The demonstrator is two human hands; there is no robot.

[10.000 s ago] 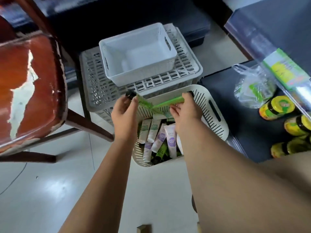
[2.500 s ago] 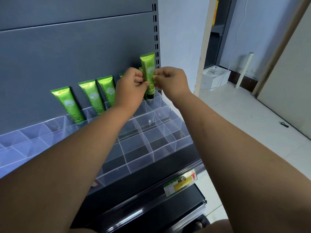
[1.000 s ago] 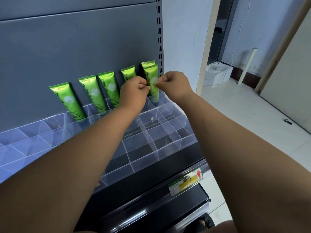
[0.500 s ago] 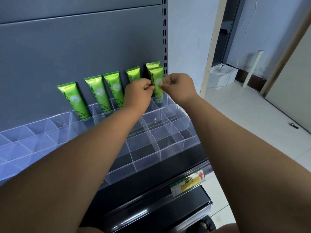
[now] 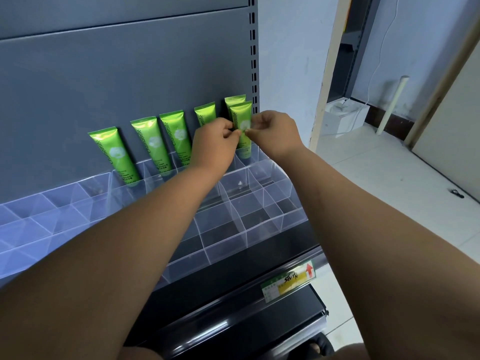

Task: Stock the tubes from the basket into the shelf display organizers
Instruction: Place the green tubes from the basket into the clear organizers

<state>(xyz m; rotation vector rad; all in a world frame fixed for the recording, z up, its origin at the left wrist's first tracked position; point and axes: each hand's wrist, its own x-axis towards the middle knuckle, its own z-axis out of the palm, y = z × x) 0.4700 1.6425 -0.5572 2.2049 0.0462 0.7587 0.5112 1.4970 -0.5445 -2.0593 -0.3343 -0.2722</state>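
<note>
Head view: tube (image 5: 240,118) has been lowered into far-right organizer (image 5: 259,203) slot; still pinched by left hand (image 5: 215,141) and right hand (image 5: 275,133). Release judged next.

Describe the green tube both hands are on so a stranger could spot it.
Against the grey back panel, green tubes stand along the clear organizer. At the row's right end, it is the front tube, overlapping another, the only one pinched by the left hand and right hand.

- The back row of the organizer (image 5: 280,219) is blocked by green tubes (image 5: 153,148) — leaned on the back panel (image 5: 130,74).
- Its front rows are left open from above.
</note>
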